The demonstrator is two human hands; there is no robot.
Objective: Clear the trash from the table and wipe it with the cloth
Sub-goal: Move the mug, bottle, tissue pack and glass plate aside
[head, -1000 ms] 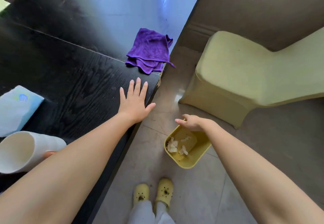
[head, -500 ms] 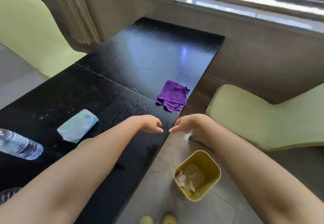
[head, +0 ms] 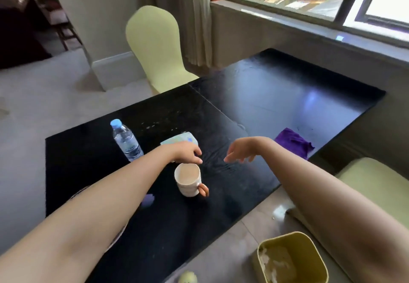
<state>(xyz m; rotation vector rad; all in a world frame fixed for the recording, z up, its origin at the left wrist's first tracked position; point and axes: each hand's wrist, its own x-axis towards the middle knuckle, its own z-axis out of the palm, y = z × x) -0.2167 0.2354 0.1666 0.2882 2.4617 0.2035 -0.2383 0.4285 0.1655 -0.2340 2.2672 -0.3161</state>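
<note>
A black wooden table [head: 276,96] fills the middle of the view. The purple cloth [head: 292,142] lies crumpled near its right edge. My left hand [head: 188,153] hovers just above the white mug [head: 188,181], fingers loosely apart, holding nothing. My right hand [head: 240,150] hangs over the tabletop left of the cloth, fingers spread and empty. A yellow bin [head: 309,254] with crumpled paper inside stands on the floor at the lower right.
A water bottle [head: 126,141] with a blue cap stands left of a tissue pack [head: 179,142]. Pale yellow chairs stand at the far side [head: 155,46] and at the right [head: 376,176]. A window sill [head: 309,23] runs behind the table.
The view has swung up and left from the bin to the tabletop. Both hands have lifted and moved over the table near the mug.
</note>
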